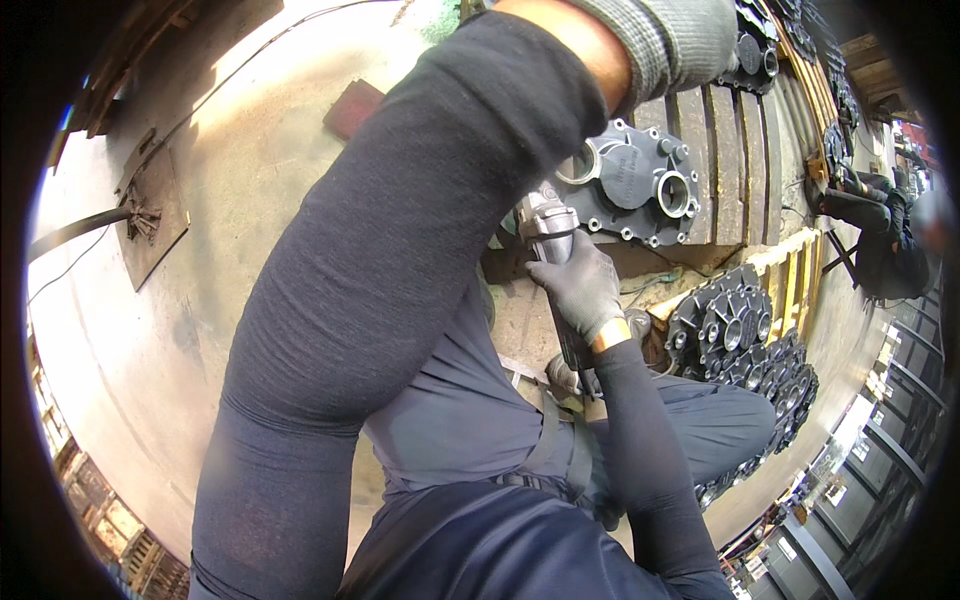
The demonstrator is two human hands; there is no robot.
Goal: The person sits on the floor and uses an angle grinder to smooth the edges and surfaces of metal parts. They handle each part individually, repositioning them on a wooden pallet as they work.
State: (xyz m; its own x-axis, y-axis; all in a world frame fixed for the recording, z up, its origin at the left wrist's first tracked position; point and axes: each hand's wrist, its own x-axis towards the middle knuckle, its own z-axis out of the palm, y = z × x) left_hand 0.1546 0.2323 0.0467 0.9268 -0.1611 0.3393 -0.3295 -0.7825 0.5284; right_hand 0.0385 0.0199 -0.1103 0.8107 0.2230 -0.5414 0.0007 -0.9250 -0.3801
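My right hand, in a grey glove, is wrapped round the body of a power grinder with a silver gear head. The grinder's working end is hidden behind my left arm. Just beyond it, a dark grey metal housing cover, with bolt holes round its rim and two bright machined openings, lies on wooden slats. My left arm crosses over the near side of the cover. At the top edge is my gloved left hand, close to another dark casting; its fingers do not show clearly.
Several similar castings are stacked beside my right knee. At the far right sits another person. A metal plate with a dark hose lies on the floor at left, and a reddish-brown block lies beyond my left arm.
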